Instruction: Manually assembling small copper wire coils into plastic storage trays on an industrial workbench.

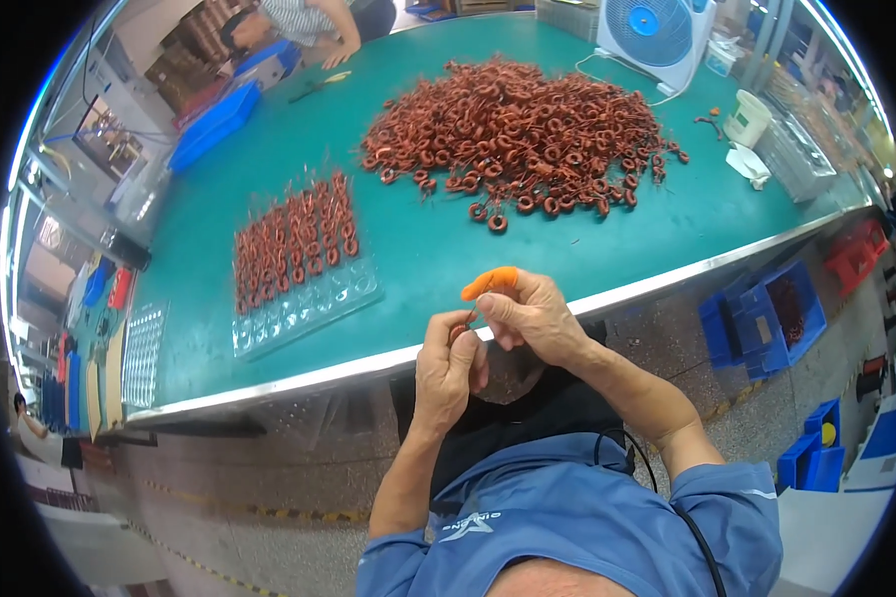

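My left hand (442, 376) pinches a small reddish-brown wire-wound ring coil (458, 332) between thumb and fingers, just over the table's near edge. Thin leads rise from this coil toward my right hand (540, 320), whose thumb and index finger close on them. An orange finger cover (490, 283) sits on that index finger. To the left lies a clear plastic tray (356, 296); upright ring coils (299, 244) fill its far rows, while the near row of round pockets shows bare. Beyond my hands spreads a large heap of similar coils (518, 129).
On the green table (418, 264) stand a white-and-blue fan (650, 35), a white tub (747, 119) and a blue bin (214, 124). Another person (319, 30) leans at the far side. Blue crates (767, 323) rest on the floor at right.
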Demonstrator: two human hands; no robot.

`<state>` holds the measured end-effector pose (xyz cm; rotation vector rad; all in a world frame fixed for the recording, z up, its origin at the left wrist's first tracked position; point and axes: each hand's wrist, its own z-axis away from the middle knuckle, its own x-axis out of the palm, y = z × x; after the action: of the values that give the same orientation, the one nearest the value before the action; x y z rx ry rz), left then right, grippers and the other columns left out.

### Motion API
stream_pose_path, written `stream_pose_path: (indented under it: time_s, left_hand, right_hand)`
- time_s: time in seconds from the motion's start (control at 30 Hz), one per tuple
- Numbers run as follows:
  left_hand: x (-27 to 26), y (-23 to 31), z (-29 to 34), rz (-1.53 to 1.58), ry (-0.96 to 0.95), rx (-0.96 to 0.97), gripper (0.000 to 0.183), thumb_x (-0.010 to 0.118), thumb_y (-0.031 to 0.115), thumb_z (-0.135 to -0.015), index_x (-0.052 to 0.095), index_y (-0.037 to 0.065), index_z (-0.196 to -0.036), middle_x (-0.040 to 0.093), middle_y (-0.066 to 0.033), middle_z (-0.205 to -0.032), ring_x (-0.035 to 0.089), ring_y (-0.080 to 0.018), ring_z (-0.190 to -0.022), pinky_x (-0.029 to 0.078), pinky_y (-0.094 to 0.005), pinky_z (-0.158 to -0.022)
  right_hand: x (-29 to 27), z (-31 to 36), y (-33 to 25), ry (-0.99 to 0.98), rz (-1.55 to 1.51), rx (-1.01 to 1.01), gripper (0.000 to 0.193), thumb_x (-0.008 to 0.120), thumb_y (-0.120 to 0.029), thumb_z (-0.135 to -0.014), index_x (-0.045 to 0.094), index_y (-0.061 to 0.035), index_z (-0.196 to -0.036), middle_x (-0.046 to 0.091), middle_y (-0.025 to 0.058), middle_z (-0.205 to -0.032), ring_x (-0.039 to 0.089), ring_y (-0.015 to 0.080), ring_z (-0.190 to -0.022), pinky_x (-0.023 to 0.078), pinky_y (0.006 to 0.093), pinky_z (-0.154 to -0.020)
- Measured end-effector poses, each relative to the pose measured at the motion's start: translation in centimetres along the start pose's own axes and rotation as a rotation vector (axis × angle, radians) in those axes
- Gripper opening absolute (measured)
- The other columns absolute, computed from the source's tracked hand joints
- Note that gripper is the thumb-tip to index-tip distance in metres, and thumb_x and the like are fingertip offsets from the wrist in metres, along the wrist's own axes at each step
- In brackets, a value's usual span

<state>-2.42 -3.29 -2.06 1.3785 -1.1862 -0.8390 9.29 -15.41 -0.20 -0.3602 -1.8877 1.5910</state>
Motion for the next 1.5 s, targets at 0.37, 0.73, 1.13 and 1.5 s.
stream_pose_path:
  time_s: [0.37, 0.73, 1.13, 1.5]
  left_hand:
    - [2.1, -0.3, 0.1, 0.322, 0.149, -0.074, 0.015, 0.044, 0.015, -0.102, 0.05, 0.002, -0.109, 0.04, -0.0021, -0.063, 0.042, -0.0109, -0.048, 0.036, -0.0238, -0.043]
    - [0.6, -0.1, -0.2, 0.515, 0.056, -0.113, 0.02, 0.045, 0.022, -0.103, 0.05, 0.004, -0.11, 0.042, -0.0034, -0.062, 0.046, -0.0139, -0.047, 0.038, -0.0246, -0.042]
    - [1.1, -1.2, 1.4, -0.269, 0.209, 0.113, 0.016, 0.044, 0.014, -0.101, 0.049, 0.001, -0.11, 0.044, -0.0027, -0.062, 0.042, -0.0102, -0.047, 0.037, -0.0234, -0.044]
    - [0.8, -0.9, -0.3, -0.389, 0.236, 0.211, 0.02, 0.047, 0.014, -0.1, 0.053, -0.002, -0.109, 0.054, -0.0035, -0.063, 0.051, -0.0105, -0.055, 0.042, -0.025, -0.053]
  right_hand:
    - [0.1, 0.7, 0.5, 0.127, 0.173, -0.023, 0.018, 0.056, -0.017, -0.098, 0.059, 0.0006, -0.099, 0.058, 0.0021, -0.068, 0.055, 0.0071, -0.053, 0.041, 0.0189, -0.046]
    - [-0.1, 0.1, 0.4, 0.054, 0.185, -0.141, 0.023, 0.063, -0.022, -0.095, 0.066, 0.0005, -0.092, 0.058, -0.0001, -0.064, 0.052, 0.0062, -0.055, 0.039, 0.0198, -0.048]
    - [-0.7, -0.2, -0.3, -0.036, 0.137, -0.033, 0.021, 0.063, -0.02, -0.093, 0.068, 0.0006, -0.09, 0.056, -0.0004, -0.063, 0.052, 0.0065, -0.053, 0.043, 0.0228, -0.05]
    - [-1.1, 1.0, 0.6, 0.114, 0.246, -0.011, 0.036, 0.061, -0.035, -0.096, 0.066, 0.0006, -0.091, 0.056, -0.0001, -0.064, 0.052, 0.0063, -0.054, 0.042, 0.0222, -0.05]
